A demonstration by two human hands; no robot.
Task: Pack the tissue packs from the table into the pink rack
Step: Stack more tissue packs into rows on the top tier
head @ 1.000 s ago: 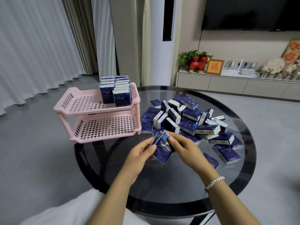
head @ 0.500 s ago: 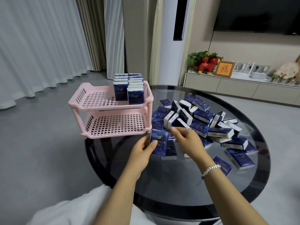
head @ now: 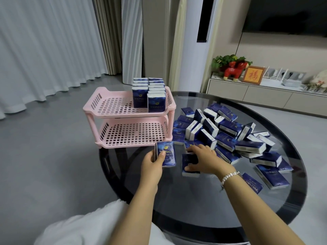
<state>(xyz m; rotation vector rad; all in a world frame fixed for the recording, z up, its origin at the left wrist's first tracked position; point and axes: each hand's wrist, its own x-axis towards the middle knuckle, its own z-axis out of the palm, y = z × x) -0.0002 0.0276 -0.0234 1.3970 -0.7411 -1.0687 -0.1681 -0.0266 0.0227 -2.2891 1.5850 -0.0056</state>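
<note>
White cloth: your lap (head: pixel 85 225) fills the nearest corner, so you sit at the near edge of the table.
Glass table (head: pixel 203 206): dark and round; it carries both the rack and the loose stock.
Left hand (head: pixel 152 164): your fingers and thumb curl round an upright held pack (head: pixel 165 153), label facing you (more packs may be stacked behind it; the edges are hard to count). It hangs just in front of the rack's lower tier, likely staged for loading.
Right hand (head: pixel 206 159): your palm faces down with fingers spread over a flat pack (head: pixel 190 165) at the near edge of the pile, thumb along its near side. You appear to be closing on it; whether the grip is complete cannot be told.
Loose pile (head: pixel 228 135): many blue packs lie jumbled at all angles, right of the rack, spreading toward the far rim.
Pink rack (head: pixel 129 119): two tiers, at the table's left edge, overhanging it.
Lower tier (head: pixel 134 134): holds no packs.
Upper tier (head: pixel 115 105): two upright rows of stored packs (head: pixel 149 93) fill the right end, faces forward, which saves room.
Progress: early, judging by the pile.
</note>
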